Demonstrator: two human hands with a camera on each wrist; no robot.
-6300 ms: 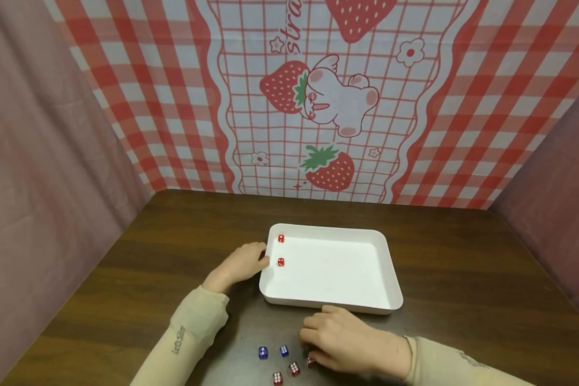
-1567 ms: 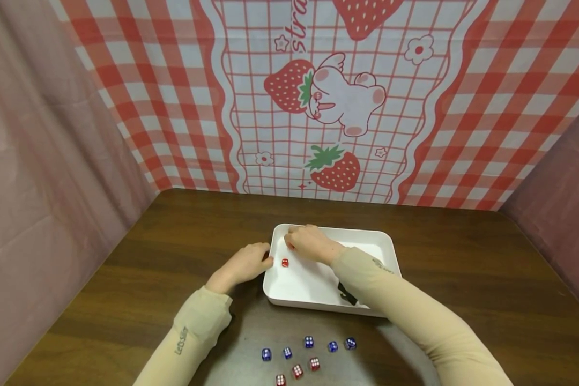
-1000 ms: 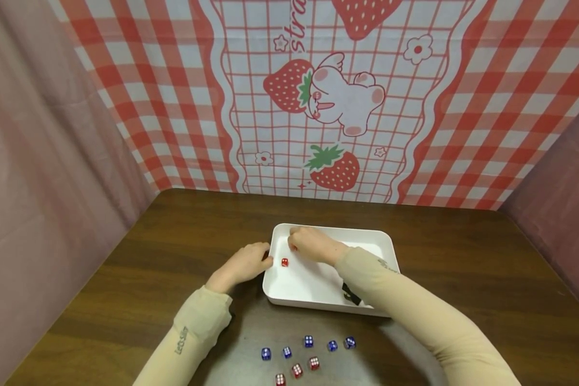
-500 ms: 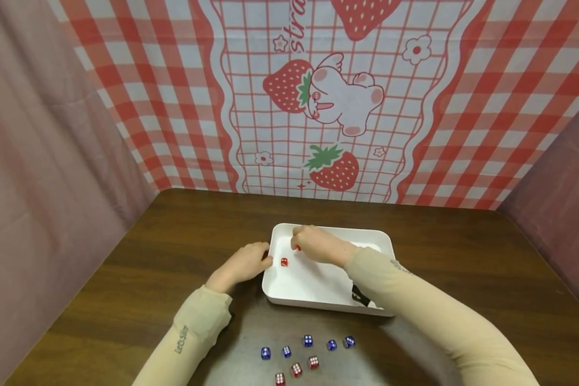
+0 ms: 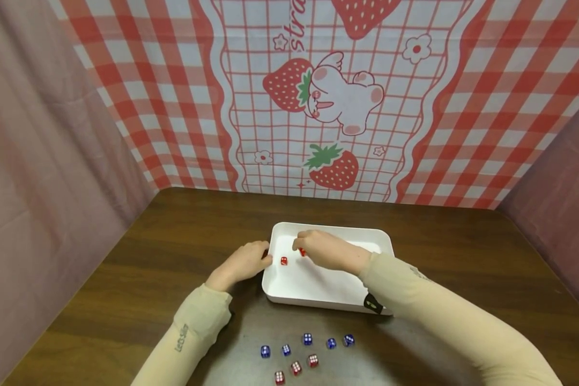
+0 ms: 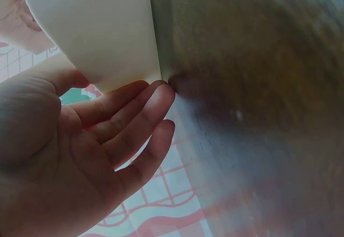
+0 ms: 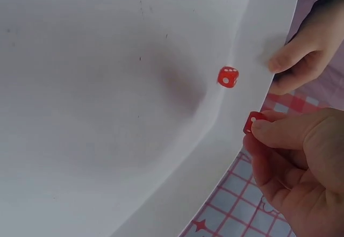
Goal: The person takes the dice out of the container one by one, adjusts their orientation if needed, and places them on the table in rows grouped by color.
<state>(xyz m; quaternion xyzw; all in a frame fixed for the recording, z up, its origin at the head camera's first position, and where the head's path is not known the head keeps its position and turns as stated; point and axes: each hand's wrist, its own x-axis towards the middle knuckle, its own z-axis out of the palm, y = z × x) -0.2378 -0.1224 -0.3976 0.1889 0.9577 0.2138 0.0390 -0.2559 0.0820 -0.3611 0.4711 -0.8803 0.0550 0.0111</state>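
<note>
My right hand (image 5: 329, 251) is over the left half of a white tray (image 5: 318, 287). Between thumb and fingertips it pinches a red die (image 7: 252, 123), which shows in the head view as a bit of red under the fingers. Another red die (image 5: 283, 261) lies on the tray floor near the left wall. My left hand (image 5: 243, 261) holds the tray's left side, its thumb at the rim and its fingers (image 6: 142, 113) against the outside of the wall, close to the tabletop.
On the dark wooden table (image 5: 198, 214), in front of the tray, lie several blue dice (image 5: 307, 339) and three dark red dice (image 5: 296, 368). A checked strawberry cloth (image 5: 173, 107) hangs behind, with pink curtains (image 5: 43, 134) at the sides.
My right hand has gone from the dice on the table into the tray. It has taken the red die from the back left corner and drawn it rightward. My left hand stays put.
</note>
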